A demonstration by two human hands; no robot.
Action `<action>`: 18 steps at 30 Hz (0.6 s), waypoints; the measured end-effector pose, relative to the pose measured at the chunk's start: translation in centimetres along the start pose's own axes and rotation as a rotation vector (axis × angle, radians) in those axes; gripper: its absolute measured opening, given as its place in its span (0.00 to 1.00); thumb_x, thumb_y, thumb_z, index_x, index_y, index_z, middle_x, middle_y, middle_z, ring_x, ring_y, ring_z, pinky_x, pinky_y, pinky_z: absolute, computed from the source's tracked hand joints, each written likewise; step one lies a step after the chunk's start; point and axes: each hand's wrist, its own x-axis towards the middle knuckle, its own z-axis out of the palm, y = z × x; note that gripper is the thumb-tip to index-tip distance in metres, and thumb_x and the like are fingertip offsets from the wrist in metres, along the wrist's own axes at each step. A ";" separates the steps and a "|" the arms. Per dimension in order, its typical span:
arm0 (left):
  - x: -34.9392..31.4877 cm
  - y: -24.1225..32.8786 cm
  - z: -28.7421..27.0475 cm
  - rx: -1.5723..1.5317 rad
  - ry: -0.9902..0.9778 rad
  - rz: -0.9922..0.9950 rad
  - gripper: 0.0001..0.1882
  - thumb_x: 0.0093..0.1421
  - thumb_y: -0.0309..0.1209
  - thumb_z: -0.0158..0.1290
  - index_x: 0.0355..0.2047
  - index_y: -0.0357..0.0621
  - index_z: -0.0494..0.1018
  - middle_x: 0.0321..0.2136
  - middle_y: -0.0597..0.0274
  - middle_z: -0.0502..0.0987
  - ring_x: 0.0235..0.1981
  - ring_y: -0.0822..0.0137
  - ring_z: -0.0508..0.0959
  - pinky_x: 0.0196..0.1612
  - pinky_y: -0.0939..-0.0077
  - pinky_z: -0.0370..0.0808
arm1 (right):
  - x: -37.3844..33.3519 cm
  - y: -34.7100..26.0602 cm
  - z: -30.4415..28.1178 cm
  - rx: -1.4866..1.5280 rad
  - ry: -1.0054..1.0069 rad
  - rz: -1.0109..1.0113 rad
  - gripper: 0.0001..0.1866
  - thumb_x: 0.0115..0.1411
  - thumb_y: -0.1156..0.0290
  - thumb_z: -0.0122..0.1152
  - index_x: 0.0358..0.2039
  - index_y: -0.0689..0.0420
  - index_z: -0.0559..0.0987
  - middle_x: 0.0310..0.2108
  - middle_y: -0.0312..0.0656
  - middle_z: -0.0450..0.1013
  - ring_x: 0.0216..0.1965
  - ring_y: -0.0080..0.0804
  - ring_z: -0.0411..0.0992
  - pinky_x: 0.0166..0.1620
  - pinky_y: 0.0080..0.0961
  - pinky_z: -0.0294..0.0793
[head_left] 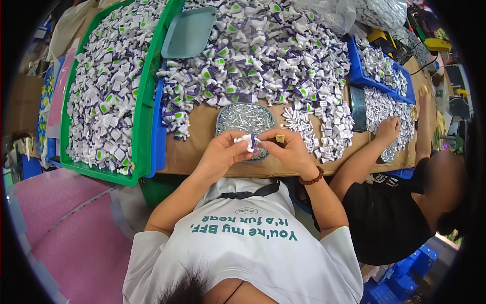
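Across the middle of the frame, a work table covered in brown paper (202,126) carries a broad heap of white and purple plastic figure parts (273,55), many with bright green patches. At lower centre is the person's white T-shirt (243,253). At upper left stands a green crate (147,101) filled with similar parts. At the right edge sits a co-worker in black (390,218), one arm reaching over small white pieces below a blue tray (357,76). A flat grey-blue tray (187,33) lies against the heap, top left of centre.

At the centre, a shallow dish (218,120) holds silvery screws. Over its near side are the left hand (223,153) and right hand (287,151), a brown bead bracelet (311,177) on the right wrist. Between them is a white-and-purple figure piece (246,141). The left thumb and fingers grip it; the right thumb and forefinger meet at its right edge, whether gripping or merely touching I cannot tell.
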 end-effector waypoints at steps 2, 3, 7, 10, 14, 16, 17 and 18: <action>0.0 -0.1 0.0 -0.019 -0.015 -0.004 0.10 0.62 0.26 0.48 0.43 0.38 0.67 0.40 0.55 0.74 0.39 0.61 0.79 0.41 0.79 0.78 | -0.1 -0.3 -0.2 -0.023 -0.013 -0.006 0.09 0.56 0.77 0.57 0.37 0.65 0.78 0.30 0.36 0.76 0.31 0.17 0.71 0.35 0.15 0.70; 0.0 -0.1 0.0 -0.031 -0.021 -0.008 0.10 0.62 0.26 0.48 0.43 0.38 0.67 0.40 0.55 0.75 0.39 0.61 0.79 0.41 0.79 0.78 | -0.1 -0.2 -0.2 -0.022 -0.012 0.002 0.08 0.56 0.77 0.57 0.37 0.65 0.78 0.30 0.36 0.76 0.31 0.16 0.71 0.35 0.15 0.70; 0.1 0.0 -0.1 -0.047 -0.035 -0.022 0.09 0.62 0.26 0.48 0.42 0.37 0.68 0.38 0.54 0.75 0.38 0.61 0.79 0.39 0.80 0.78 | -0.3 -0.1 -0.1 -0.035 -0.009 -0.005 0.08 0.56 0.77 0.57 0.36 0.63 0.79 0.30 0.37 0.76 0.31 0.18 0.71 0.35 0.17 0.70; 0.2 -0.2 -0.5 -0.142 -0.017 -0.101 0.09 0.62 0.26 0.48 0.42 0.37 0.68 0.36 0.54 0.76 0.37 0.62 0.79 0.37 0.82 0.79 | -0.3 0.3 0.1 -0.162 0.002 -0.159 0.08 0.54 0.78 0.58 0.35 0.62 0.79 0.28 0.39 0.75 0.29 0.25 0.72 0.34 0.20 0.70; 0.4 -0.7 -1.6 -0.185 -0.033 -0.176 0.10 0.61 0.25 0.49 0.42 0.37 0.68 0.35 0.55 0.76 0.36 0.61 0.80 0.35 0.83 0.79 | -0.8 0.7 0.2 -0.295 -0.038 -0.295 0.07 0.52 0.80 0.58 0.33 0.61 0.78 0.27 0.43 0.73 0.29 0.35 0.71 0.33 0.25 0.69; 0.4 -0.7 -1.7 -0.137 -0.005 -0.183 0.10 0.61 0.25 0.49 0.42 0.37 0.68 0.35 0.55 0.76 0.35 0.61 0.80 0.35 0.83 0.80 | -1.3 0.7 0.5 -0.305 -0.042 -0.262 0.07 0.51 0.81 0.58 0.32 0.61 0.78 0.28 0.43 0.72 0.31 0.37 0.71 0.33 0.27 0.69; 0.4 -0.8 -1.7 -0.125 0.007 -0.181 0.10 0.61 0.25 0.50 0.42 0.37 0.68 0.35 0.56 0.75 0.36 0.61 0.80 0.37 0.81 0.79 | -1.3 0.9 0.6 -0.356 -0.042 -0.295 0.07 0.51 0.81 0.58 0.32 0.61 0.78 0.28 0.43 0.72 0.31 0.38 0.71 0.34 0.27 0.69; 0.4 -0.9 -1.7 -0.113 0.018 -0.179 0.10 0.60 0.25 0.51 0.43 0.37 0.68 0.36 0.56 0.75 0.36 0.61 0.79 0.38 0.80 0.79 | -1.4 1.2 0.6 -0.407 -0.042 -0.327 0.08 0.50 0.81 0.57 0.33 0.61 0.78 0.28 0.43 0.72 0.31 0.39 0.71 0.34 0.28 0.70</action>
